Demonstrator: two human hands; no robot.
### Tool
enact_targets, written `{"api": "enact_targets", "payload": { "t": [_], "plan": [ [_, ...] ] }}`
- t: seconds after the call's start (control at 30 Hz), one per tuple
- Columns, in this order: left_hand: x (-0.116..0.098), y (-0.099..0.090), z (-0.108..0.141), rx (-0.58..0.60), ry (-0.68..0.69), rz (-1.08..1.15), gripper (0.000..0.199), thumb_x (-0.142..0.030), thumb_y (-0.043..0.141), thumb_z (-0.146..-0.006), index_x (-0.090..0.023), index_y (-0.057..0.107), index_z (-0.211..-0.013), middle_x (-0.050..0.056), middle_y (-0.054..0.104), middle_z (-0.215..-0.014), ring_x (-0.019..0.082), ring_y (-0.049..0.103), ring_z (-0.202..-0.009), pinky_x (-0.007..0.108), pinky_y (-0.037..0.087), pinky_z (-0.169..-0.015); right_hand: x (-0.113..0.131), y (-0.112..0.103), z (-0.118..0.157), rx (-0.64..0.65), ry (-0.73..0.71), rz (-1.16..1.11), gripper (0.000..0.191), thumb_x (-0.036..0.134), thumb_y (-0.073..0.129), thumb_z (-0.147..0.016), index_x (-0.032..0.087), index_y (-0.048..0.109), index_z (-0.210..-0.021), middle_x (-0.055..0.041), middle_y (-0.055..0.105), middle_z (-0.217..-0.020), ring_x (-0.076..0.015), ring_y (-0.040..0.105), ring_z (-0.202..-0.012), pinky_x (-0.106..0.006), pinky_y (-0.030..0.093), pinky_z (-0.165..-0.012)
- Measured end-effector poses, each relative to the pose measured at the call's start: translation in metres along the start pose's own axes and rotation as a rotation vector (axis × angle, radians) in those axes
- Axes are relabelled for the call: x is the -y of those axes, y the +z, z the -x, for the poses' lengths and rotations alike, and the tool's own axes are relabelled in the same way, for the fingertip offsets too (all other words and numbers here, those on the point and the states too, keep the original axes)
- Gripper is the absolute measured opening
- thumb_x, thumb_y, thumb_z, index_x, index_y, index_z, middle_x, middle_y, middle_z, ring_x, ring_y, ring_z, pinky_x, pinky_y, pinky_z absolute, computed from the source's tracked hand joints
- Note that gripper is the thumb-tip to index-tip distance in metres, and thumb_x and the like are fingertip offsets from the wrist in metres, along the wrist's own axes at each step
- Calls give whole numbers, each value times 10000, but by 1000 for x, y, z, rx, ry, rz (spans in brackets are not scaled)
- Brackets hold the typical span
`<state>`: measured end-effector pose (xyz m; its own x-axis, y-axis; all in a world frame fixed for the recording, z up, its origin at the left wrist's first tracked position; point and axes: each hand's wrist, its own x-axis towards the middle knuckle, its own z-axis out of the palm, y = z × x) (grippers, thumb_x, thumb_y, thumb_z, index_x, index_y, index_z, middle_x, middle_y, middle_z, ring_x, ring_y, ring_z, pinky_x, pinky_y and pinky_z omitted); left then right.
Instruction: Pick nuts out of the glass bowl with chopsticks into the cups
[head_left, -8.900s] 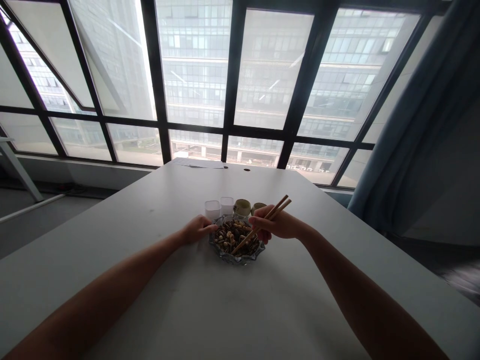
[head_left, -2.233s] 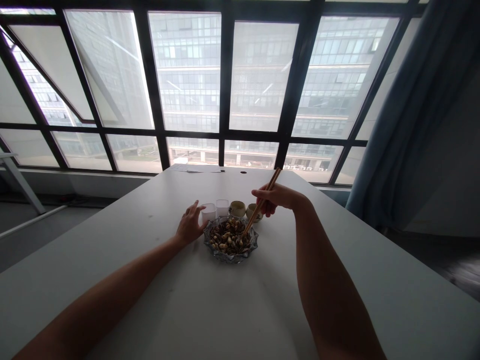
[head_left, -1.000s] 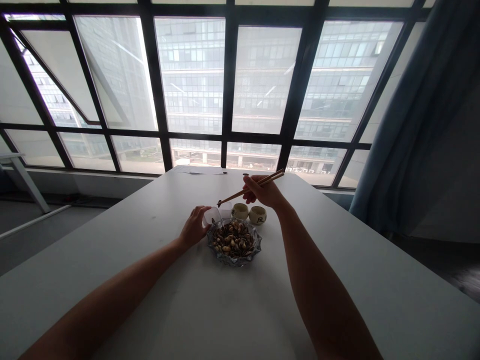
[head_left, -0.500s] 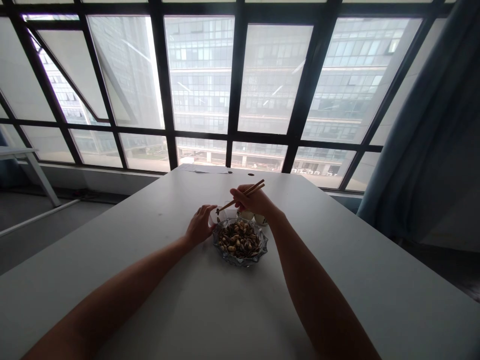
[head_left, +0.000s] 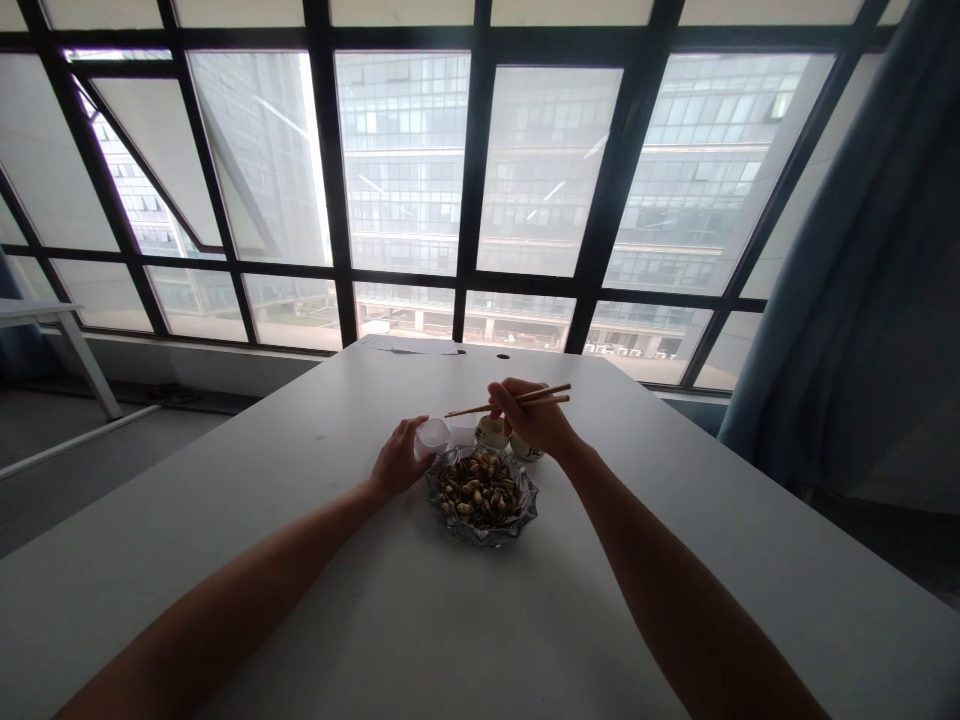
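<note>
My left hand is closed round the side of a small translucent white cup, just beyond the left rim of a clear glass bowl. The bowl holds a heap of peanuts and sunflower seeds. My right hand grips a pair of wooden chopsticks above the far side of the bowl. Their tips point left, close to the cup, with nothing visible between them. Behind the bowl are two paper cups with dark lettering, the left one and the right one, partly hidden by my right hand.
A white piece sits between the held cup and the paper cups. Sheets of paper lie at the far end of the white table. Windows rise beyond it, and a blue curtain hangs at the right.
My right hand with the chopsticks has moved right, away from the white cup. The dark bit at the chopstick tips is gone from them. My left hand stays at the cup.
</note>
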<state>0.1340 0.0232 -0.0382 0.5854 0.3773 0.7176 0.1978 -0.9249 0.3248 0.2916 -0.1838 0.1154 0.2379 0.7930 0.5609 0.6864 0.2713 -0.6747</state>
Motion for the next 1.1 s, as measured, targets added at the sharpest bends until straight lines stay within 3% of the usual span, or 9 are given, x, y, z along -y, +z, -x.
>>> {"api": "enact_targets", "payload": {
  "t": [0.13, 0.3, 0.43, 0.53, 0.63, 0.7, 0.77, 0.93, 1.1],
  "plan": [
    [6, 5, 0, 6, -59, 10, 622, -322, 681, -799, -215, 418, -1352, 123, 597, -1227, 259, 642, -1013, 408, 564, -849, -11, -7, 43, -201, 8, -6, 532, 691, 460, -914, 203, 599, -758, -44, 684, -648, -133, 574, -433, -251, 464, -413],
    [12, 10, -1, 56, -139, 66, 587, -332, 682, -795, -211, 453, -1323, 128, 611, -1242, 261, 662, -981, 400, 577, -793, -23, -3, 105, -218, 100, -29, 534, 696, 407, -930, 224, 602, -772, -50, 670, -636, -152, 564, -426, -279, 447, -409],
    [13, 7, -1, 88, -179, 238, 627, -303, 691, -751, -192, 453, -1321, 150, 576, -1295, 253, 658, -1022, 383, 573, -804, -23, 3, 131, -197, 128, -53, 592, 746, 360, -911, 233, 607, -747, -61, 646, -595, -165, 551, -424, -294, 442, -406],
    [8, -4, -3, -36, -175, 267, 515, -342, 698, -717, -187, 538, -1182, 146, 577, -1245, 255, 624, -1055, 351, 556, -752, -23, 4, 139, -237, 152, -40, 609, 745, 306, -922, 249, 585, -704, -51, 604, -540, -176, 539, -418, -306, 436, -410],
    [-4, -19, -5, -194, -222, 231, 249, -418, 628, -790, -185, 561, -848, 43, 604, -855, 176, 592, -774, 282, 484, -632, -26, 4, 145, -240, 98, 25, 566, 694, 311, -948, 261, 555, -678, -35, 563, -512, -183, 526, -417, -315, 430, -423],
    [-13, -24, -5, -143, -235, 275, 347, -468, 562, -845, -194, 473, -652, -41, 462, -590, 108, 448, -550, 239, 388, -549, -29, 4, 149, -209, 52, 82, 510, 619, 319, -981, 263, 540, -689, -27, 550, -522, -186, 524, -434, -318, 429, -446],
    [-21, -24, -5, -52, -232, 343, 473, -524, 522, -859, -195, 376, -550, -64, 329, -507, 81, 324, -491, 227, 297, -509, -33, 5, 153, -148, 5, 159, 446, 526, 339, -1005, 262, 523, -697, -23, 546, -555, -184, 520, -462, -312, 422, -470],
    [-29, -17, -3, 207, -238, 500, 600, -664, 493, -820, -199, 282, -506, -60, 214, -519, 73, 220, -518, 233, 179, -497, -42, 9, 155, -19, -158, 343, 318, 324, 460, -992, 236, 514, -692, -13, 552, -624, -135, 480, -480, -265, 385, -488],
    [-29, -17, -3, 363, -256, 561, 625, -732, 509, -777, -194, 320, -519, -63, 228, -528, 75, 230, -531, 229, 184, -500, -46, 10, 151, -48, -271, 333, 220, 231, 528, -970, 197, 585, -761, -5, 576, -633, -101, 504, -489, -216, 391, -496]
  ]
}}
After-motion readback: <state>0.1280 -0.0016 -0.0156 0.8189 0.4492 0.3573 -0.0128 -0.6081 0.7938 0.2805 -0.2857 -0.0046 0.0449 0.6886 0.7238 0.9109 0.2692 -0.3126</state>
